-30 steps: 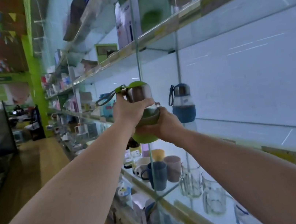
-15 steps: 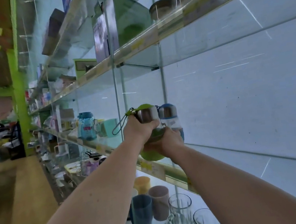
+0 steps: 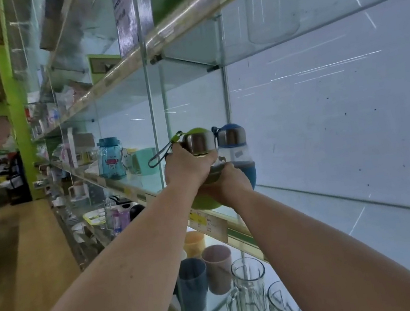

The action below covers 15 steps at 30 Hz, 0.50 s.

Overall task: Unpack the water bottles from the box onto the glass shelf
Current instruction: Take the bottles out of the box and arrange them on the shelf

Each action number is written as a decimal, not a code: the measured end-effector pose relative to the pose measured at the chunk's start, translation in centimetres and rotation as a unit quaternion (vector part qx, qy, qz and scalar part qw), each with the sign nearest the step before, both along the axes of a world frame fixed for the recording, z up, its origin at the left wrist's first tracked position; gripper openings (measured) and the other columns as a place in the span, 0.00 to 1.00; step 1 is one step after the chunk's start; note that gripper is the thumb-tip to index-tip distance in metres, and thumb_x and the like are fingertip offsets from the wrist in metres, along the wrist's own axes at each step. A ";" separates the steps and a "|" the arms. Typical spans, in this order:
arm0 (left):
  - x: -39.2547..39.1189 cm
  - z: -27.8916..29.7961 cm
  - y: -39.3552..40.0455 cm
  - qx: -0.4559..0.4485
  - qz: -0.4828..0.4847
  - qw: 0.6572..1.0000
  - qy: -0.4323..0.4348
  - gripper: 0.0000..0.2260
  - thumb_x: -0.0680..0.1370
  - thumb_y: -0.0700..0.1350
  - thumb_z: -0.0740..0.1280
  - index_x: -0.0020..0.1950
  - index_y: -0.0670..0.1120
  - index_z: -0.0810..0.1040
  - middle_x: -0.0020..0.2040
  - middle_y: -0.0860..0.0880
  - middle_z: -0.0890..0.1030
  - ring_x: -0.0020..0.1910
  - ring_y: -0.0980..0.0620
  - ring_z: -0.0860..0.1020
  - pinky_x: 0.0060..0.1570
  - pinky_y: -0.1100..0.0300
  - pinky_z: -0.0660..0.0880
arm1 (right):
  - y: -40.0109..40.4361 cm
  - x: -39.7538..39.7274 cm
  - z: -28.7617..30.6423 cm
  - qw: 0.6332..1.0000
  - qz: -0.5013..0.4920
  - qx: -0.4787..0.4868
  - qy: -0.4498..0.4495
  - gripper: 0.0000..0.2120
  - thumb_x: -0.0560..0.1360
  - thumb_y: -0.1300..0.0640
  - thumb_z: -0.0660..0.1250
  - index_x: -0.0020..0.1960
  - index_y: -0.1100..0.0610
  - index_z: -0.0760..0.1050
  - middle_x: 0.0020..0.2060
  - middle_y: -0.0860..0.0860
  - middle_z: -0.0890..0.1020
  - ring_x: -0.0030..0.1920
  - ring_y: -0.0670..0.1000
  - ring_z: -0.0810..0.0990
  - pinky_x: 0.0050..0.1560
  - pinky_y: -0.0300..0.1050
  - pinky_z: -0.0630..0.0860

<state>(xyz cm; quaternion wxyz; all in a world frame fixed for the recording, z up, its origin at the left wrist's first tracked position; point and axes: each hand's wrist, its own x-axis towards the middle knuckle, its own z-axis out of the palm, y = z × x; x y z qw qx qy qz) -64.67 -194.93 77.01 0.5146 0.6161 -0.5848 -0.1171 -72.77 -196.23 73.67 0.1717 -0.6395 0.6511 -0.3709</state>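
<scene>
Green water bottle [image 3: 205, 203] gripped by both hands, left hand [image 3: 187, 167] and right hand [image 3: 226, 186], at the glass shelf [image 3: 313, 208]; next, set it upright beside the blue bottle [image 3: 234, 148].

Glass shelf [image 3: 310, 194] w/ blue bottle [image 3: 235, 150], poss. touching green bottle [image 3: 197, 140] beside it.
</scene>
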 end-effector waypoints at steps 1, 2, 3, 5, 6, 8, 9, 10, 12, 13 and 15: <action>0.1 -0.1 0.0 0.001 -0.015 1.000 0.008 0.35 0.70 0.58 0.72 0.70 0.45 0.64 0.66 0.44 0.72 0.65 0.44 0.71 0.62 0.53 0.68 | 0.0 0.0 -0.1 1.000 0.000 0.000 0.008 0.36 0.72 0.48 0.71 0.72 0.59 0.59 0.64 0.56 0.73 0.63 0.55 0.75 0.64 0.50 0.73; 0.4 -0.2 0.1 0.001 -0.031 0.999 0.015 0.35 0.70 0.58 0.72 0.71 0.44 0.64 0.66 0.43 0.72 0.65 0.44 0.71 0.63 0.53 0.68 | 0.0 0.0 -0.1 1.000 -0.001 0.000 0.013 0.36 0.72 0.48 0.71 0.72 0.59 0.58 0.65 0.56 0.72 0.64 0.56 0.74 0.64 0.51 0.73; 0.6 -0.3 0.4 0.000 -0.048 0.999 0.021 0.35 0.70 0.57 0.72 0.72 0.44 0.63 0.67 0.43 0.72 0.66 0.44 0.71 0.63 0.53 0.67 | 0.0 -0.1 0.0 1.000 -0.002 0.000 0.013 0.37 0.72 0.48 0.71 0.72 0.60 0.58 0.65 0.57 0.72 0.64 0.56 0.74 0.65 0.51 0.72; 1.3 -0.8 1.4 -0.002 -0.075 0.997 0.030 0.34 0.72 0.55 0.71 0.73 0.44 0.63 0.68 0.43 0.71 0.66 0.44 0.70 0.66 0.52 0.68 | 0.2 -0.1 0.2 1.000 -0.004 0.004 0.003 0.38 0.71 0.47 0.72 0.72 0.60 0.58 0.65 0.57 0.71 0.64 0.56 0.73 0.65 0.52 0.72; 1.8 -1.1 2.1 -0.002 -0.081 0.996 0.035 0.33 0.73 0.55 0.70 0.72 0.44 0.63 0.68 0.43 0.70 0.66 0.44 0.70 0.66 0.52 0.68 | 0.4 0.0 0.3 1.000 -0.009 0.008 0.001 0.38 0.71 0.46 0.72 0.72 0.60 0.58 0.66 0.57 0.71 0.64 0.57 0.73 0.65 0.53 0.72; 2.9 -1.8 3.6 0.002 -0.083 0.996 0.041 0.30 0.74 0.54 0.69 0.72 0.45 0.64 0.68 0.43 0.70 0.65 0.44 0.70 0.65 0.53 0.69 | 1.4 0.4 0.5 1.000 -0.012 0.008 0.004 0.39 0.71 0.44 0.70 0.73 0.59 0.57 0.67 0.57 0.70 0.65 0.58 0.72 0.65 0.55 0.71; 3.7 -2.2 4.4 0.005 -0.077 0.996 0.039 0.29 0.75 0.54 0.69 0.72 0.45 0.64 0.67 0.43 0.70 0.65 0.44 0.71 0.63 0.54 0.68 | 2.1 0.6 0.6 1.000 -0.009 -0.003 0.003 0.40 0.71 0.43 0.70 0.73 0.59 0.56 0.67 0.58 0.69 0.66 0.59 0.71 0.65 0.56 0.70; 4.5 -2.6 5.2 0.010 -0.068 0.997 0.035 0.28 0.75 0.54 0.68 0.72 0.45 0.64 0.67 0.43 0.71 0.64 0.44 0.71 0.61 0.55 0.68 | 3.0 0.9 0.8 1.000 -0.008 -0.029 0.000 0.41 0.70 0.41 0.69 0.73 0.59 0.55 0.68 0.58 0.68 0.67 0.60 0.69 0.66 0.57 0.69; 6.4 -3.4 6.8 0.025 -0.053 0.998 0.038 0.28 0.76 0.53 0.67 0.72 0.44 0.64 0.66 0.43 0.72 0.62 0.45 0.72 0.57 0.57 0.68 | 5.3 1.4 1.4 0.994 -0.018 -0.111 0.008 0.44 0.69 0.40 0.70 0.74 0.59 0.53 0.71 0.58 0.64 0.71 0.58 0.63 0.70 0.55 0.63; 7.3 -4.0 7.7 0.036 -0.044 0.997 0.046 0.26 0.76 0.52 0.67 0.71 0.44 0.65 0.65 0.44 0.73 0.59 0.47 0.73 0.54 0.58 0.69 | 6.6 1.8 1.6 0.987 -0.018 -0.158 0.016 0.44 0.70 0.42 0.70 0.75 0.58 0.52 0.72 0.57 0.62 0.72 0.57 0.61 0.70 0.54 0.60; 9.3 -5.6 9.1 0.060 -0.021 0.996 0.064 0.20 0.76 0.51 0.67 0.66 0.45 0.70 0.60 0.46 0.76 0.55 0.49 0.74 0.51 0.59 0.70 | 9.2 3.3 1.2 0.973 0.019 -0.229 0.028 0.38 0.72 0.47 0.69 0.75 0.57 0.55 0.72 0.56 0.63 0.72 0.55 0.61 0.69 0.49 0.60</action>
